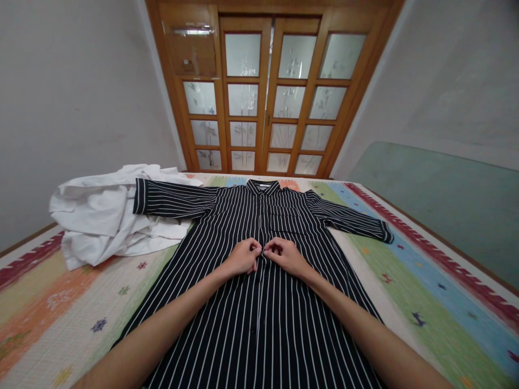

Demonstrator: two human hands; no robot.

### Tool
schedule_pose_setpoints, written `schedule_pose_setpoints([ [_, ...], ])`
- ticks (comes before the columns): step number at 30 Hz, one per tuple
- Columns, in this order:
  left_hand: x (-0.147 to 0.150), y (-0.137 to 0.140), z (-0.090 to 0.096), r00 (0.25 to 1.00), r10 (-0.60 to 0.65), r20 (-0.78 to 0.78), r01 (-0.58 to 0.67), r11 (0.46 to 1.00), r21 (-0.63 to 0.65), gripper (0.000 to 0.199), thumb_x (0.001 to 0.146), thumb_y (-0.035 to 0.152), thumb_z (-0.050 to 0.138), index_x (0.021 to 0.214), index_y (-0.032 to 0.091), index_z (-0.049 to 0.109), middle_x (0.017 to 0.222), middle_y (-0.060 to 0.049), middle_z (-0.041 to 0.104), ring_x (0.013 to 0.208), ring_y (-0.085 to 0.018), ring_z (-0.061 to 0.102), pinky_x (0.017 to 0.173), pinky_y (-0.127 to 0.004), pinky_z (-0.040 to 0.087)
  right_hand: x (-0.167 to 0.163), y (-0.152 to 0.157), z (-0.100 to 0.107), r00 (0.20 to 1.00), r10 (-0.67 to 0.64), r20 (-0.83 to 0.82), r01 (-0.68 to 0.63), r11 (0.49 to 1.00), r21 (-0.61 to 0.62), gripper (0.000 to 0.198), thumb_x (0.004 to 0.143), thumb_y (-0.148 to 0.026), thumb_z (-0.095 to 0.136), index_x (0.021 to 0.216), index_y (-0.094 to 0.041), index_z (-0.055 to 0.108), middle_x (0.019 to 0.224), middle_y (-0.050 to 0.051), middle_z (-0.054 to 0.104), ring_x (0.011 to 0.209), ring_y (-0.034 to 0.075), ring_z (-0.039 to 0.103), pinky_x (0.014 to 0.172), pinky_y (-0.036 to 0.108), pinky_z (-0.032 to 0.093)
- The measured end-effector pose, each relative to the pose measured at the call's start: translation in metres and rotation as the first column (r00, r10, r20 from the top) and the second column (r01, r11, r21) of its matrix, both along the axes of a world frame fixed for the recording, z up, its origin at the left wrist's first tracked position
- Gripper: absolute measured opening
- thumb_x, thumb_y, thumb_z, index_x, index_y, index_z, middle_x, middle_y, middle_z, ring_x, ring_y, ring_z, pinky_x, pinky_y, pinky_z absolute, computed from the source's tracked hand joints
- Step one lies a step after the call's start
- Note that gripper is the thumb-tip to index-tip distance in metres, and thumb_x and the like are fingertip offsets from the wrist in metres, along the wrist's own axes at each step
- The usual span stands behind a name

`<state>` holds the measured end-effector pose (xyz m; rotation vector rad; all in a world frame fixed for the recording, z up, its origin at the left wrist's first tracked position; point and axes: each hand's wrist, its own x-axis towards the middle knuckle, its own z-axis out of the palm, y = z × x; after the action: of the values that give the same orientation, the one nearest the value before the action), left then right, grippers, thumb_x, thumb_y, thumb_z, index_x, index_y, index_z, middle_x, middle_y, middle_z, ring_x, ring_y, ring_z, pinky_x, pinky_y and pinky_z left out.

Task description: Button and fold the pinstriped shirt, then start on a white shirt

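A black shirt with white stripes point(227, 324) lies spread out, its collar point(263, 187) at the far end and both sleeves stretched sideways. At the middle of its front placket, my left hand point(243, 256) pinches the cloth from the left side. My right hand point(286, 256) pinches it from the right, the fingertips of both hands almost meeting. Whatever sits between the fingertips is too small to make out. Below the hands, a dark button point(253, 330) shows on the placket.
A crumpled white garment point(101, 216) lies at the left, partly under the shirt's left-hand sleeve. The patterned colourful cover point(405, 292) spreads beneath everything. Wooden doors with glass panes point(265, 92) stand at the back, and a pale green panel point(446, 200) leans at the right wall.
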<state>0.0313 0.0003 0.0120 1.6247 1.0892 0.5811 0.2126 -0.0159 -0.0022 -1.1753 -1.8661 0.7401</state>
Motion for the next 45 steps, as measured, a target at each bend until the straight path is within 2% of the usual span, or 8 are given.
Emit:
schedule_pose_setpoints([
  [8,0.0012,-0.0035,0.0085,1.0,0.016,-0.026,-0.016,1.0,0.009,0.007,0.091,0.019,0.045,0.088,0.016,0.052,0.042,0.01,0.049,0.029,-0.006,0.042,0.036,-0.015,0.031,0.0012,0.0012,-0.0013,1.0,-0.002,-0.024,0.0,0.999,-0.047,0.019,0.081,-0.036,0.069,0.081,-0.017,0.069,0.068,-0.001,0.06,0.059,0.012,0.052,0.055,0.022,0.043],
  [17,-0.0008,-0.0043,0.0099,0.994,-0.002,-0.112,0.021,0.986,0.167,0.015,0.089,0.024,0.048,0.091,0.014,0.059,0.054,0.005,0.058,0.035,-0.008,0.051,0.038,-0.018,0.038,0.0014,0.0011,-0.0008,1.0,0.026,-0.002,-0.026,0.998,-0.063,0.015,0.085,-0.03,0.064,0.081,-0.016,0.066,0.068,-0.001,0.06,0.059,0.011,0.05,0.055,0.021,0.04],
  [22,-0.0001,-0.0035,0.0097,0.971,0.058,-0.231,0.038,0.919,0.392,0.017,0.087,0.024,0.053,0.084,0.015,0.067,0.071,-0.002,0.068,0.054,-0.013,0.062,0.062,-0.026,0.049,0.0009,0.0015,-0.0006,0.999,0.036,-0.01,-0.036,0.998,-0.056,0.009,0.085,-0.023,0.062,0.081,-0.016,0.065,0.069,-0.001,0.059,0.06,0.011,0.05,0.056,0.021,0.04],
  [26,0.0013,-0.002,0.0078,0.954,0.088,-0.286,0.075,0.855,0.513,0.016,0.084,0.019,0.054,0.081,0.015,0.069,0.081,-0.005,0.071,0.078,-0.019,0.065,0.08,-0.032,0.047,-0.0001,0.0011,-0.001,1.0,0.023,0.02,-0.023,0.999,-0.041,0.008,0.085,-0.021,0.061,0.081,-0.016,0.065,0.071,-0.001,0.061,0.06,0.012,0.051,0.056,0.021,0.039],
  [30,0.0009,-0.0008,0.005,0.949,0.068,-0.308,0.106,0.85,0.515,0.015,0.083,0.019,0.054,0.079,0.015,0.069,0.079,-0.006,0.07,0.077,-0.019,0.064,0.076,-0.03,0.047,-0.0013,-0.0005,0.001,0.999,0.024,0.041,-0.024,1.0,-0.014,0.007,0.085,-0.018,0.06,0.082,-0.016,0.065,0.072,-0.001,0.061,0.061,0.012,0.051,0.057,0.022,0.039],
  [36,-0.0023,0.0013,0.0048,0.973,0.047,-0.228,0.065,0.886,0.459,0.015,0.084,0.021,0.053,0.081,0.015,0.066,0.074,-0.003,0.067,0.072,-0.017,0.064,0.071,-0.027,0.048,0.0,-0.0008,0.0023,0.996,0.034,0.078,-0.035,0.999,0.022,0.011,0.089,-0.02,0.056,0.086,-0.017,0.066,0.08,0.002,0.065,0.07,0.014,0.057,0.065,0.025,0.042],
  [42,-0.0012,-0.0006,0.0082,0.984,0.071,-0.166,0.019,0.872,0.488,0.013,0.084,0.018,0.053,0.081,0.016,0.065,0.076,-0.002,0.068,0.07,-0.016,0.064,0.072,-0.027,0.048,0.0031,0.0004,-0.0013,0.998,0.047,0.049,-0.047,0.999,-0.011,0.013,0.089,-0.022,0.055,0.094,-0.018,0.066,0.081,0.001,0.064,0.065,0.013,0.053,0.06,0.024,0.042],
  [45,-0.0002,-0.0026,0.0084,0.989,0.067,-0.133,0.003,0.883,0.469,0.011,0.085,0.017,0.052,0.081,0.017,0.063,0.073,-0.001,0.067,0.06,-0.013,0.062,0.065,-0.025,0.048,0.003,0.0001,-0.0015,0.998,0.045,0.037,-0.044,0.999,-0.013,0.013,0.089,-0.022,0.055,0.096,-0.018,0.066,0.084,0.002,0.065,0.067,0.013,0.054,0.061,0.024,0.043],
])
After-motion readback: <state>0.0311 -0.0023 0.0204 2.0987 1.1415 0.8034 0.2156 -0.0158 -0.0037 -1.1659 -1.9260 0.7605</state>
